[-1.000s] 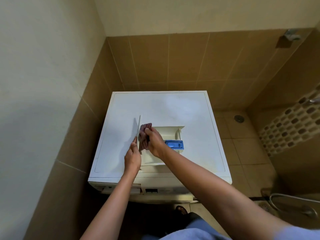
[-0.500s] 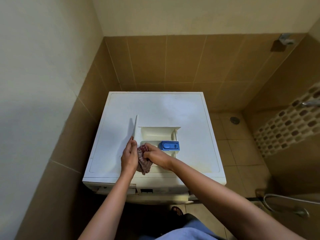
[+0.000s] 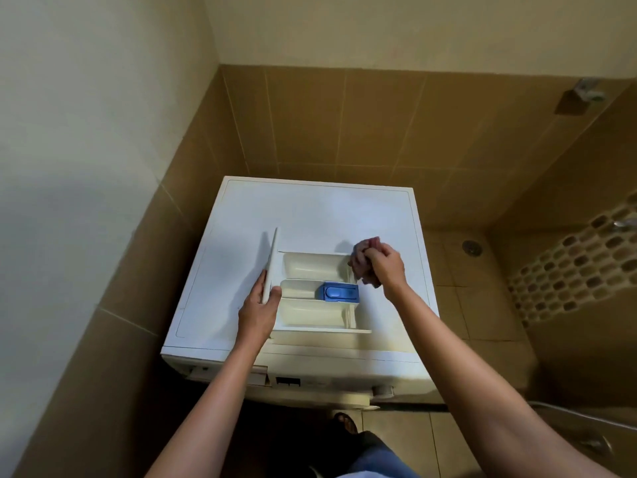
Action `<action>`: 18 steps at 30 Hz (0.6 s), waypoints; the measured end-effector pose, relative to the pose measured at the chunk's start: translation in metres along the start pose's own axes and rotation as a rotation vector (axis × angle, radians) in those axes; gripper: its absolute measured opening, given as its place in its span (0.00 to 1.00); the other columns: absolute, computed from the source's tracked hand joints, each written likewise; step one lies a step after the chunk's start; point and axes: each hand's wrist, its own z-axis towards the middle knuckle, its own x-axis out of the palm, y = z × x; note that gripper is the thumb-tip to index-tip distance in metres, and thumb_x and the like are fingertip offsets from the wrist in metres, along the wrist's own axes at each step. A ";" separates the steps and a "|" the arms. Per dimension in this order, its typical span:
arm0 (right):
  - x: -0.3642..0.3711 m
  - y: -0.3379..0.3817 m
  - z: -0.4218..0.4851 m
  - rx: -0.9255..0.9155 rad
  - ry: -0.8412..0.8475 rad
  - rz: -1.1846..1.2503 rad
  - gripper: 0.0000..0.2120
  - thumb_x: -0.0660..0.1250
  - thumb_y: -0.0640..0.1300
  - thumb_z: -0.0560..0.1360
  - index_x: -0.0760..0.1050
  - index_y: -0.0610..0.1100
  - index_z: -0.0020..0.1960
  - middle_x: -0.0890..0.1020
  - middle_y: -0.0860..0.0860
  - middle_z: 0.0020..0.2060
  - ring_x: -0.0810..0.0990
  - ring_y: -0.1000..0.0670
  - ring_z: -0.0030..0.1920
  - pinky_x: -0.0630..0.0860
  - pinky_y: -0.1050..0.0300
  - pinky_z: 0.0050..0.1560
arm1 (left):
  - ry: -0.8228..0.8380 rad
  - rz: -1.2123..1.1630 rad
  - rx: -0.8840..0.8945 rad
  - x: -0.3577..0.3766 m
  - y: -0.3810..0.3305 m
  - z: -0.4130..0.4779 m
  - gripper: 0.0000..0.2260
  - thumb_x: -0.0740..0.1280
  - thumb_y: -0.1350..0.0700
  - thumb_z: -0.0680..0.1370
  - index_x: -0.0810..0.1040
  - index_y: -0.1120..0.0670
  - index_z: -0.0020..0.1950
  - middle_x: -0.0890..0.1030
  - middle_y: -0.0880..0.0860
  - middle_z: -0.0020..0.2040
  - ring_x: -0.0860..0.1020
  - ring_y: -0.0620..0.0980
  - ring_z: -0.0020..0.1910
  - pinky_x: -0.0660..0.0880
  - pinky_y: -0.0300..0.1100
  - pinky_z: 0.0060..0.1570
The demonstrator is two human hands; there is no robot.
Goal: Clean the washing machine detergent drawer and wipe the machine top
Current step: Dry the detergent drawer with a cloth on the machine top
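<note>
The detergent drawer point(image 3: 310, 315) lay flat on the washing machine top point(image 3: 310, 215), near its front edge, with its front panel point(image 3: 271, 263) standing upright at the left end. The left hand point(image 3: 256, 312) gripped the near end of that panel, steadying the drawer. The right hand point(image 3: 387, 267) held a bunched reddish cloth point(image 3: 362, 260) against the drawer's right-hand end, beside the far compartment. A blue insert point(image 3: 339, 292) sat in the middle compartment. The drawer looked like light, stiff plastic that might slide on the smooth top, so the panel seemed the firmest hold. The soft cloth should pack into corners.
</note>
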 end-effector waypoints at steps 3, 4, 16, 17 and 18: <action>0.012 -0.008 0.010 -0.018 0.072 -0.299 0.11 0.65 0.38 0.70 0.73 0.42 0.52 0.81 0.47 0.44 0.80 0.45 0.45 0.75 0.57 0.38 | 0.008 0.006 0.002 -0.001 -0.001 0.002 0.22 0.59 0.49 0.82 0.62 0.45 0.76 0.72 0.48 0.70 0.71 0.46 0.58 0.68 0.31 0.40; 0.017 -0.013 0.012 -0.039 0.040 -0.360 0.13 0.65 0.38 0.70 0.68 0.42 0.53 0.79 0.47 0.47 0.79 0.44 0.48 0.75 0.56 0.39 | 0.008 0.009 0.001 -0.001 0.000 0.003 0.22 0.59 0.49 0.82 0.62 0.45 0.76 0.72 0.48 0.70 0.71 0.47 0.59 0.68 0.32 0.40; 0.015 -0.017 0.022 0.022 0.049 -0.570 0.11 0.60 0.35 0.75 0.60 0.36 0.54 0.73 0.43 0.47 0.75 0.43 0.46 0.72 0.53 0.40 | -0.048 0.049 0.000 0.003 0.003 0.005 0.21 0.57 0.49 0.83 0.62 0.46 0.76 0.69 0.50 0.72 0.70 0.54 0.69 0.68 0.46 0.65; 0.014 -0.016 0.021 0.041 0.053 -0.543 0.12 0.61 0.36 0.75 0.62 0.35 0.55 0.74 0.42 0.47 0.75 0.43 0.46 0.73 0.53 0.38 | -0.050 0.051 0.004 0.003 0.003 0.005 0.21 0.57 0.49 0.83 0.62 0.46 0.76 0.69 0.50 0.73 0.70 0.54 0.69 0.68 0.46 0.64; 0.012 -0.017 0.023 0.076 0.049 -0.467 0.13 0.61 0.36 0.74 0.64 0.34 0.57 0.75 0.42 0.48 0.76 0.43 0.45 0.73 0.54 0.35 | -0.052 0.053 0.008 0.003 0.001 0.005 0.21 0.57 0.50 0.83 0.62 0.46 0.76 0.69 0.49 0.73 0.70 0.54 0.69 0.68 0.45 0.64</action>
